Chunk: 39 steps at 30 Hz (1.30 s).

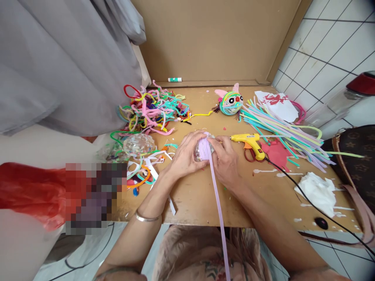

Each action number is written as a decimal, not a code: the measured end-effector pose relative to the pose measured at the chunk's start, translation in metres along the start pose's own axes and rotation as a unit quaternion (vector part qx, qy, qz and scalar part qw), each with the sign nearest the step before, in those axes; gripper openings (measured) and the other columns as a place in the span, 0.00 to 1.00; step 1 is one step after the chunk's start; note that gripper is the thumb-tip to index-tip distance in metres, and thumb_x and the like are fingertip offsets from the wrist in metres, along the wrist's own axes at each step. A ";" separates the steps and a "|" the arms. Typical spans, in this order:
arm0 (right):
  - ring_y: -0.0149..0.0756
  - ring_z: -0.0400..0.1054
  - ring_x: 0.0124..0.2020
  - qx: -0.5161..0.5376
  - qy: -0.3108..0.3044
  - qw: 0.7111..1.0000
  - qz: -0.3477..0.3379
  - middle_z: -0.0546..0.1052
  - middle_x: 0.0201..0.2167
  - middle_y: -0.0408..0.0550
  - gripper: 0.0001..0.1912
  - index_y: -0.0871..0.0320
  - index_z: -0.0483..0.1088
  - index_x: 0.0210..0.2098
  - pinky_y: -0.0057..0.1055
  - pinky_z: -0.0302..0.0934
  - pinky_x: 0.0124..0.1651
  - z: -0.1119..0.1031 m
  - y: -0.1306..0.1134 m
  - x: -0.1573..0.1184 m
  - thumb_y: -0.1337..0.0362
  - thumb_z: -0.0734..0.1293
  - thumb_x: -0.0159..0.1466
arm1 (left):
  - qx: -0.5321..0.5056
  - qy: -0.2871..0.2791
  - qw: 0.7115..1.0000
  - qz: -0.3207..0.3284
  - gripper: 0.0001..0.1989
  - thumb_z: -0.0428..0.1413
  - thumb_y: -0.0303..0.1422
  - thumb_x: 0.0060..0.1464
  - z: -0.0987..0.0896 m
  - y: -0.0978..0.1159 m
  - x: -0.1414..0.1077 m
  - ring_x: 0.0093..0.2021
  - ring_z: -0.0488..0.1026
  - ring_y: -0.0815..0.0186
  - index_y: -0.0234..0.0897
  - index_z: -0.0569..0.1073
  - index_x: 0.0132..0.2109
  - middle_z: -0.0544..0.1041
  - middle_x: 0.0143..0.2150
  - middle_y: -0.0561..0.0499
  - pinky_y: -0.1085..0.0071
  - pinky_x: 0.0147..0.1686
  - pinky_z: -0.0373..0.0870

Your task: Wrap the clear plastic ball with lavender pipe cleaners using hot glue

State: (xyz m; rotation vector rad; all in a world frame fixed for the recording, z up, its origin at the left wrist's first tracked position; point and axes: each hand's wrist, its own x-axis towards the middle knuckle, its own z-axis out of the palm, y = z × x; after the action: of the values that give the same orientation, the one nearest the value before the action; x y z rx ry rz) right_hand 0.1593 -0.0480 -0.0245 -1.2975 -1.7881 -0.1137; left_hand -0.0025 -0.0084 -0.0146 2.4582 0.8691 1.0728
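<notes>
Near the middle of the wooden table, a clear rounded plastic piece (199, 151) is partly wrapped in lilac pipe cleaner (204, 146). My left hand (187, 153) curls round its left side, fingers over the top. My right hand (225, 157) pinches at the right side, thumb and fingers against the lilac wrapping. A long lilac strand (218, 203) hangs from the wrapping toward my lap, past the table's front edge. The underside of the piece is hidden.
Right of my hands lie a yellow glue gun (247, 141) with a black cord, many pastel pipe cleaners (281, 128) and crumpled tissue (316, 191). A decorated ball with pink ears (231, 102) stands behind. Tangled pipe cleaners (152, 111) and a clear plastic piece (139, 143) are left.
</notes>
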 end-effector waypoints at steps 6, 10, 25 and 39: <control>0.37 0.67 0.40 0.012 -0.003 1.000 0.006 0.70 0.42 0.52 0.24 0.57 0.72 0.50 0.34 0.64 0.39 0.000 0.001 -0.001 0.76 0.55 0.60 | -0.003 -0.007 1.000 0.005 0.32 0.62 0.39 0.50 -0.001 -0.001 0.000 0.66 0.61 0.50 0.38 0.62 0.60 0.66 0.63 0.36 0.51 0.64 0.59; 0.36 0.67 0.40 0.055 0.003 0.998 0.016 0.69 0.42 0.51 0.25 0.56 0.72 0.51 0.35 0.65 0.41 0.000 0.001 -0.001 0.77 0.55 0.59 | -0.008 -0.010 1.000 -0.003 0.32 0.62 0.39 0.50 -0.001 -0.001 0.000 0.66 0.61 0.49 0.39 0.63 0.60 0.65 0.64 0.37 0.51 0.64 0.59; 0.37 0.67 0.45 0.175 0.015 0.983 0.061 0.69 0.43 0.49 0.24 0.55 0.73 0.48 0.38 0.66 0.46 -0.004 0.001 0.003 0.76 0.55 0.58 | 0.001 -0.010 1.000 -0.005 0.31 0.63 0.37 0.48 -0.001 0.000 0.000 0.66 0.61 0.51 0.37 0.64 0.59 0.67 0.63 0.37 0.52 0.65 0.59; 0.37 0.68 0.41 0.082 0.096 0.992 0.021 0.70 0.42 0.51 0.16 0.56 0.70 0.47 0.36 0.66 0.41 -0.016 -0.001 0.006 0.73 0.57 0.64 | 0.005 0.001 1.000 0.001 0.34 0.64 0.39 0.48 0.001 -0.001 0.000 0.66 0.62 0.49 0.39 0.63 0.60 0.66 0.63 0.36 0.50 0.64 0.59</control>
State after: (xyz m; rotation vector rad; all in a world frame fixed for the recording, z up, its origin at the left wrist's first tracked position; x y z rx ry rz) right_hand 0.1679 -0.0520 -0.0105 -1.1664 -1.5727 -0.0644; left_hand -0.0016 -0.0075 -0.0156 2.4664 0.8758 1.0740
